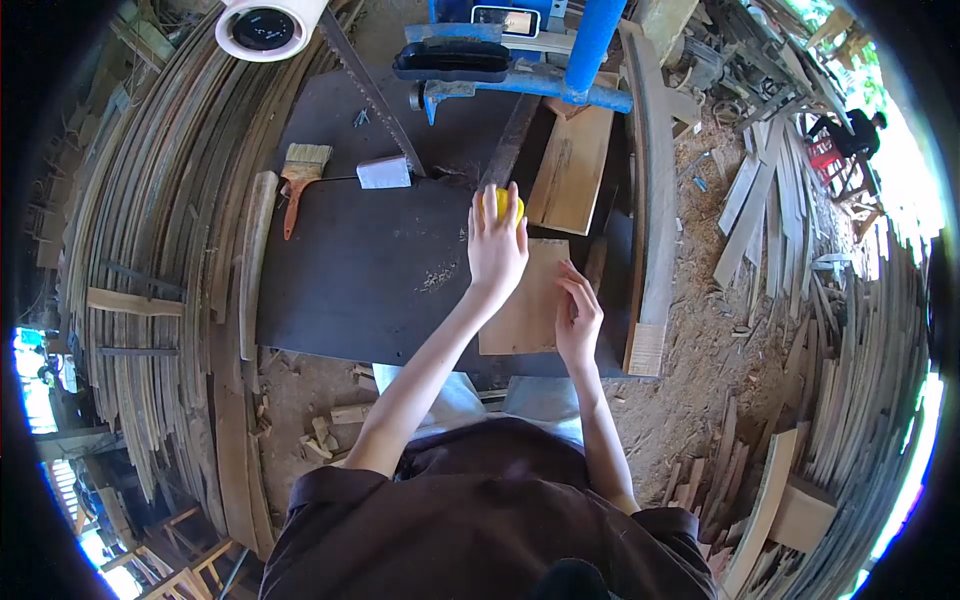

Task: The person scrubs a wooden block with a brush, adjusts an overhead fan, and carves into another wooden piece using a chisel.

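Head view of a person at a dark worktable, both bare hands forward. The left hand is closed over a yellow object, fingers wrapped across its top; the fingers hide most of its form. This object lies at the upper left corner of a small flat board, which rests near the table's front edge. The right hand lies along the board's right edge, fingers loosely bent and slightly apart; whether it pinches the wood cannot be told. Just beyond the small board lies a second, longer board, set aslant. Left of the hands, a brush with a reddish handle lies near a pale block, beside the lower end of a toothed blade. A blue metal frame stands above the table's far side; stacked timber runs along the left.
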The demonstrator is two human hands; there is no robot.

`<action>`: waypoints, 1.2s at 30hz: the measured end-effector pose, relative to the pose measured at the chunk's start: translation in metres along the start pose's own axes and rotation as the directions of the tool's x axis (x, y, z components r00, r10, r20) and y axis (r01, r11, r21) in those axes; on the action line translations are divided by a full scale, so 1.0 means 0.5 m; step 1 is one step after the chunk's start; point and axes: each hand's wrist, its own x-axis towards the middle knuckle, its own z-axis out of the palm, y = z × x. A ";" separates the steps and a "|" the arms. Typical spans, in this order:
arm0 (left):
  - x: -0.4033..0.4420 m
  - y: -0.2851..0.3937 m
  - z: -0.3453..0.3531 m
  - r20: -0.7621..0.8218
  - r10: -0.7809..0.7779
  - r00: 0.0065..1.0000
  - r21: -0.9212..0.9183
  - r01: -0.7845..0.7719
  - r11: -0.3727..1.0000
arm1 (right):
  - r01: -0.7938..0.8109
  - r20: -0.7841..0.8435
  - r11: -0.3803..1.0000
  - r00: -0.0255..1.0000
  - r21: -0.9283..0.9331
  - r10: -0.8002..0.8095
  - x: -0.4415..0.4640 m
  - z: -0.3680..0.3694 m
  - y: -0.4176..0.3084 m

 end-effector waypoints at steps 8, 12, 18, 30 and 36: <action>-0.228 0.075 -0.137 0.180 0.021 0.983 -0.172 0.010 0.985 | 0.027 0.021 1.000 0.999 0.003 -0.027 0.001 0.000 0.012; -0.212 0.063 -0.139 0.159 0.010 0.987 -0.193 0.021 0.981 | 0.034 0.003 0.999 0.999 -0.001 -0.034 0.005 -0.001 0.001; -0.023 0.002 -0.002 0.001 -0.051 0.999 -0.047 0.051 0.998 | 0.024 -0.005 1.000 1.000 -0.004 -0.024 0.001 -0.001 0.000; -0.223 0.065 -0.141 0.165 -0.013 0.986 -0.144 0.037 0.989 | 0.055 0.012 0.998 0.998 -0.021 -0.055 0.001 0.000 0.010; -0.041 -0.002 -0.032 0.019 -0.081 0.997 -0.129 0.083 0.988 | 0.043 0.018 0.998 0.999 -0.037 -0.043 0.001 -0.004 0.003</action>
